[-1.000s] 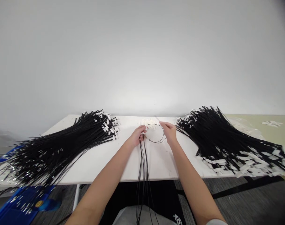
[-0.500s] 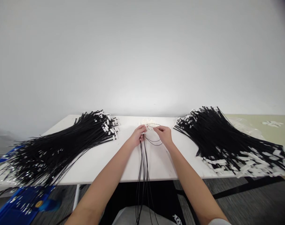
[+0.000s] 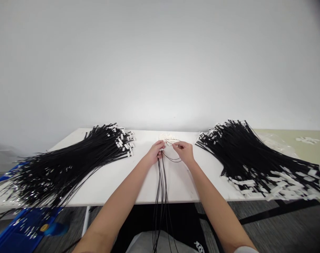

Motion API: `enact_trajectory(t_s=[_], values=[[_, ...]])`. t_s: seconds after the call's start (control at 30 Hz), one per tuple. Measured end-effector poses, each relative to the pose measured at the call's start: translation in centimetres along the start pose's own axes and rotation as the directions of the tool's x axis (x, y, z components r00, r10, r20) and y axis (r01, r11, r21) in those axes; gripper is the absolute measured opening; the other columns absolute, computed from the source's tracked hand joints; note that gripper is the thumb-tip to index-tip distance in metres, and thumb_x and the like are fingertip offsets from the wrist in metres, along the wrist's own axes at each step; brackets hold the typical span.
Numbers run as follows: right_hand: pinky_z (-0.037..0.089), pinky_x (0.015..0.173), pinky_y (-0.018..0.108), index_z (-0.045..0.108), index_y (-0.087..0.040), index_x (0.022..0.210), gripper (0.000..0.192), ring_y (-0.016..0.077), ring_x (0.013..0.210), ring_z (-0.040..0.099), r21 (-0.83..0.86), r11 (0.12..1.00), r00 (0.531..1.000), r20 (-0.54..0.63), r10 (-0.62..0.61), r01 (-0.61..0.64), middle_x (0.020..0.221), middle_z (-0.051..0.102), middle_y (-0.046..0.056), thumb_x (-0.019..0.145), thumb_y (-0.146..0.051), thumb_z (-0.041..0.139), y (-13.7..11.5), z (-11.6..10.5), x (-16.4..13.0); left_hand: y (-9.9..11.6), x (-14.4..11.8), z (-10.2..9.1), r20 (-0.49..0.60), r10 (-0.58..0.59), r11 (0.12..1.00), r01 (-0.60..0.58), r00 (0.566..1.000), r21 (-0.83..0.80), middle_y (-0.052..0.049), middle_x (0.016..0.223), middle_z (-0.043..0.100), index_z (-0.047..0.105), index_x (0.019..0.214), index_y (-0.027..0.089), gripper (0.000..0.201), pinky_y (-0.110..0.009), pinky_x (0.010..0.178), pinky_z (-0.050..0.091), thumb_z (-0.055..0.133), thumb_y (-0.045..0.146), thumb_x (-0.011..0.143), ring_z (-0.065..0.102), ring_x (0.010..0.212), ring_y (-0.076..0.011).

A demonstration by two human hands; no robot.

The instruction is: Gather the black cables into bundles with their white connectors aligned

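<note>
Over the middle of the white table, my left hand (image 3: 155, 152) is closed around the upper end of several thin black wires (image 3: 162, 186), which hang down over the table's front edge to my lap. A small white piece, seemingly a connector, shows at its fingers. My right hand (image 3: 184, 151) pinches the black wires a little to the right. Between the two hands they bow out in loops, one above and one below. The wire tips at my left fingers are too small to make out. Just behind my hands lies a pile of small cream-white pieces (image 3: 167, 136).
On the left of the table (image 3: 117, 189) a large bundle of black wires (image 3: 78, 158) has white connectors at its far end. Another bundle (image 3: 249, 151) lies right, white-ended both ways. Beyond it are a clear plastic bag (image 3: 277, 144) and white pieces (image 3: 307, 140). A blue bin (image 3: 20, 235) stands below left.
Both hands keep nearly the same place and grip. The lower wire loop between them has drawn slightly closer together; the camera view has shifted a little.
</note>
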State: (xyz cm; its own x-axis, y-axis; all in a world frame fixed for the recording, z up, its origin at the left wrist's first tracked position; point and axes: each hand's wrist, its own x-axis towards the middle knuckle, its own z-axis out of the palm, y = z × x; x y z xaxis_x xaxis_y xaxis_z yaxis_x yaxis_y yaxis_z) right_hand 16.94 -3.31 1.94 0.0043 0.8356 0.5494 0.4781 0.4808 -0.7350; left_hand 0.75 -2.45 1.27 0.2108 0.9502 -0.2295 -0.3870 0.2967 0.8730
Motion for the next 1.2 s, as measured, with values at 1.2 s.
enact_trajectory(t_s=[1.2], values=[[0.029, 0.048, 0.019, 0.065, -0.019, 0.071, 0.027, 0.0067, 0.050, 0.040, -0.431, 0.813, 0.901, 0.003, -0.434, 0.393, 0.053, 0.047, -0.001, 0.086, -0.026, 0.043, 0.79, 0.18, -0.29, 0.07, 0.14, -0.03, 0.008, -0.033, 0.999, 0.033, 0.999, -0.009, 0.004, 0.065, 0.045, 0.049, 0.072, 0.017, 0.022, -0.016, 0.031, 0.012, 0.060, 0.034, 0.061, 0.029, 0.037, -0.0011]])
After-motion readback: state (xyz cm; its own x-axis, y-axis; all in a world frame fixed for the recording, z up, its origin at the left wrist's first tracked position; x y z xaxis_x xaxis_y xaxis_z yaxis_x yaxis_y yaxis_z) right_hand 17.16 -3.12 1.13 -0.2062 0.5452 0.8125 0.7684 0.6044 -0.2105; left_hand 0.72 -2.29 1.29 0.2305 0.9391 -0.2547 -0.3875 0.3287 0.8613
